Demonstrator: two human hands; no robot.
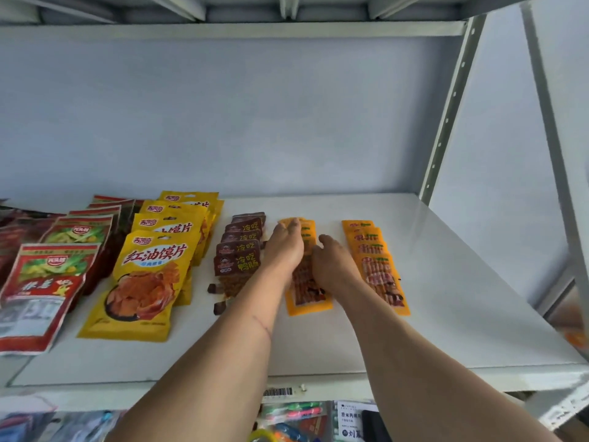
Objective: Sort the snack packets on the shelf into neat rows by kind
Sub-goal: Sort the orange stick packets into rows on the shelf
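On the white shelf (446,282) lie rows of snack packets: red-green packets (47,282) at the left, large yellow packets (143,282), small brown packets (237,263), then two rows of orange packets. My left hand (285,247) and my right hand (331,266) rest flat on the middle orange row (307,298), one along each side of it, fingers pointing to the back. Neither hand grips a packet. The second orange row (379,269) lies just right of my right hand.
Two small dark pieces (218,298) lie loose in front of the brown row. A grey upright post (446,122) stands at the shelf's back right corner. A lower shelf with assorted goods (296,419) shows below the front edge.
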